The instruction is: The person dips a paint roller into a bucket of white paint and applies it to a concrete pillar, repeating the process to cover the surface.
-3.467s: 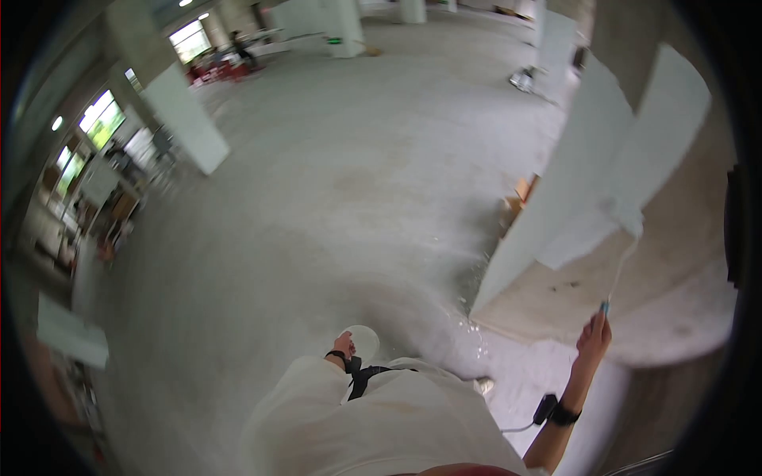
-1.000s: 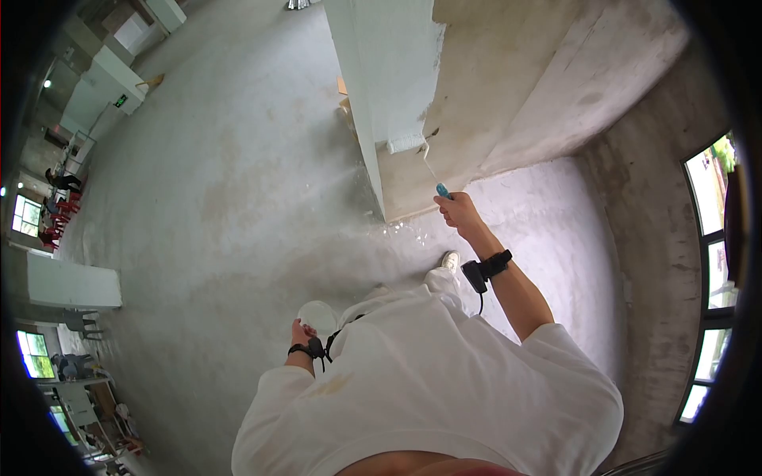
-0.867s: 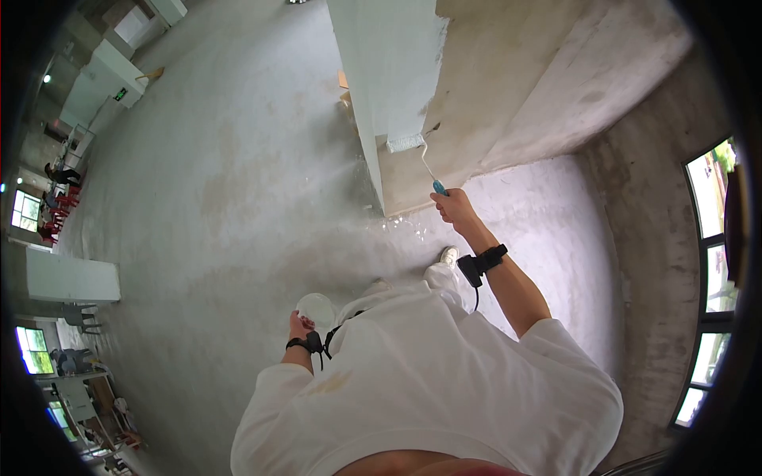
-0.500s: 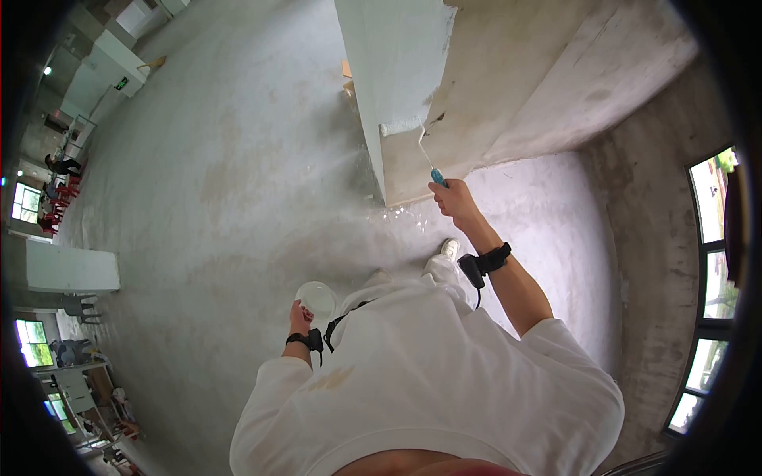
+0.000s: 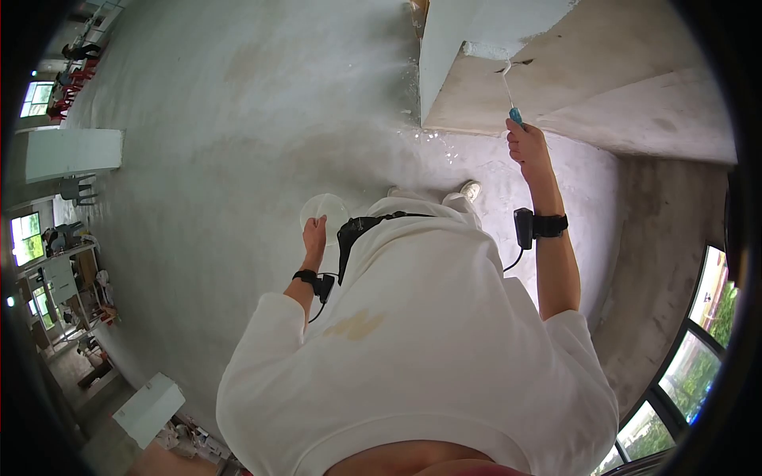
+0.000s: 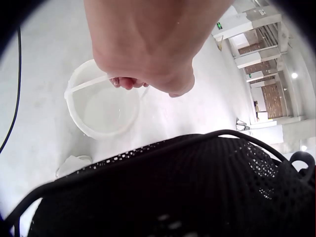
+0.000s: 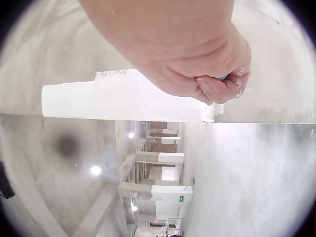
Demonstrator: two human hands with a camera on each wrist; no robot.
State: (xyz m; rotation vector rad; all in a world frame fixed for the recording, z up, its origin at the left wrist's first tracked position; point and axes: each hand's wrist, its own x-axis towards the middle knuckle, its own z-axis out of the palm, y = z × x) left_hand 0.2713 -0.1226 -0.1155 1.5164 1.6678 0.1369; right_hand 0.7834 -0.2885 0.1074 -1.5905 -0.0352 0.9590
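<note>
My right hand [image 5: 529, 148] grips the blue handle [image 5: 515, 116] of a paint roller. The roller's white-coated sleeve [image 5: 486, 51] lies against the wall at the lower border of a white painted area [image 5: 516, 20], close to a dark mark. White flecks dot the fingers in the right wrist view, where the roller is mostly hidden behind the hand [image 7: 197, 64]. Low at my left side, my left hand [image 5: 315, 232] holds a translucent white bucket [image 5: 337, 198] by its handle. The left wrist view looks down into this bucket [image 6: 101, 134], with pale contents inside.
Bare grey-brown wall [image 5: 603, 55] extends right of the paint. White spots [image 5: 432, 139] lie on the concrete floor by its corner. Windows [image 5: 698, 333] stand at right. Pillars, red chairs [image 5: 67, 91] and cluttered furniture line the far left. A black mesh item [image 6: 163, 192] hangs at my waist.
The head view has swung, bringing the wall and both hands higher in frame. Compared with 3.5 s ago, the roller is lower on the wall, beside the dark mark. Both hands keep their holds.
</note>
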